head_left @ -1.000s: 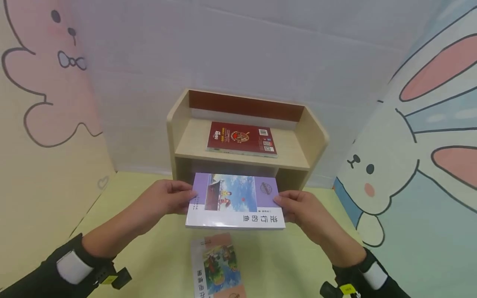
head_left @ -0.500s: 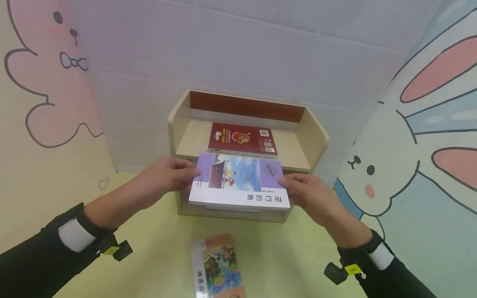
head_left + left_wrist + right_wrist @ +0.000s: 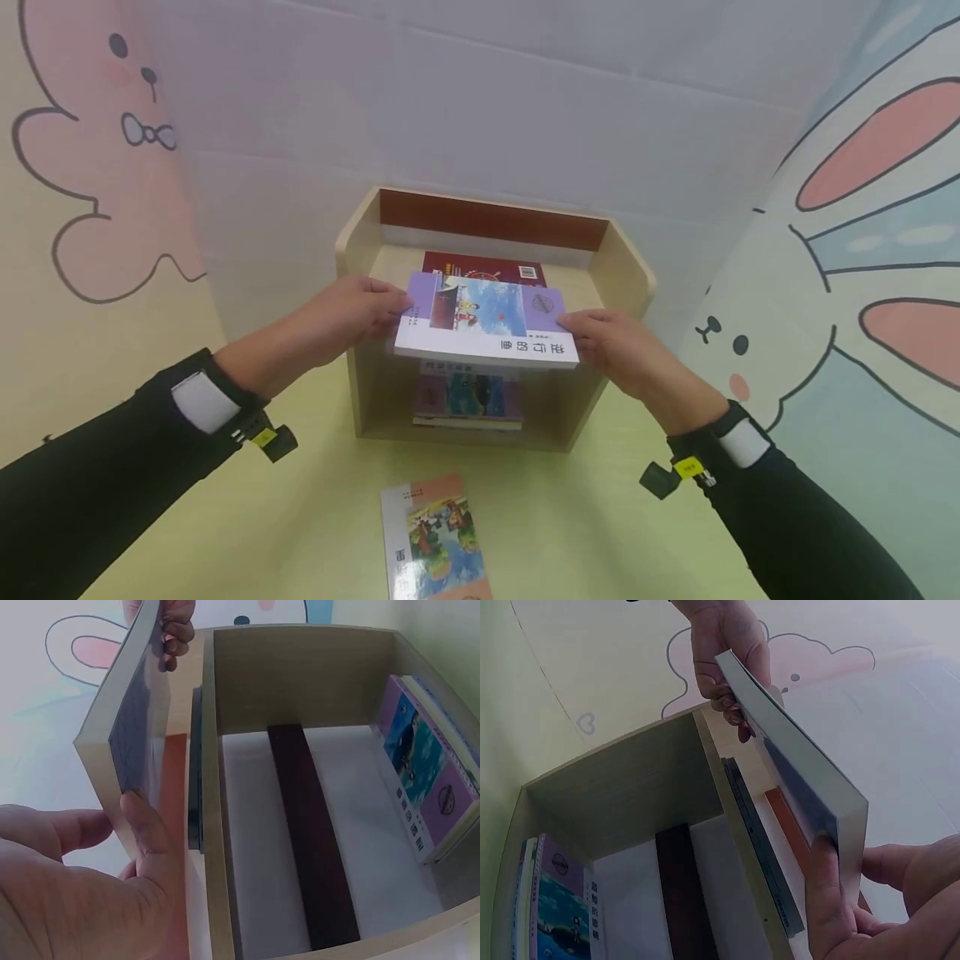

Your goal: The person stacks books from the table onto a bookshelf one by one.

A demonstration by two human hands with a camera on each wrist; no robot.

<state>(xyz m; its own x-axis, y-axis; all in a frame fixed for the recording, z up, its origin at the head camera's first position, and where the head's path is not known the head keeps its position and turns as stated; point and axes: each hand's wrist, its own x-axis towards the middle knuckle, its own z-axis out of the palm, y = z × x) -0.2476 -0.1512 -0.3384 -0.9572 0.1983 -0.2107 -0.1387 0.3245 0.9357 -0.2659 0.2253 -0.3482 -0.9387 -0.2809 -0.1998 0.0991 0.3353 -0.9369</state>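
A purple-and-white book (image 3: pixel 487 312) with a sky-and-ship picture is held flat, its white lower edge toward me. My left hand (image 3: pixel 348 321) pinches its left edge, thumb on the cover, and my right hand (image 3: pixel 626 354) grips the right edge the same way. The book hovers at the upper board of a pale wooden bookshelf (image 3: pixel 363 242), partly covering a dark red book (image 3: pixel 483 267) lying there. Both wrist views show a gap between the held book (image 3: pixel 127 712) and the shelf board (image 3: pixel 214 787).
In the lower compartment, several books (image 3: pixel 468 396) lie stacked on the left-middle part. An orange-and-white book (image 3: pixel 442 533) lies on the yellow-green tabletop (image 3: pixel 300 517) before the shelf. Walls with cartoon drawings (image 3: pixel 750 350) stand on both sides.
Both hands have raised the purple-and-white book and carried it forward, from before the lower compartment to the upper board. The lower stack has come into sight.
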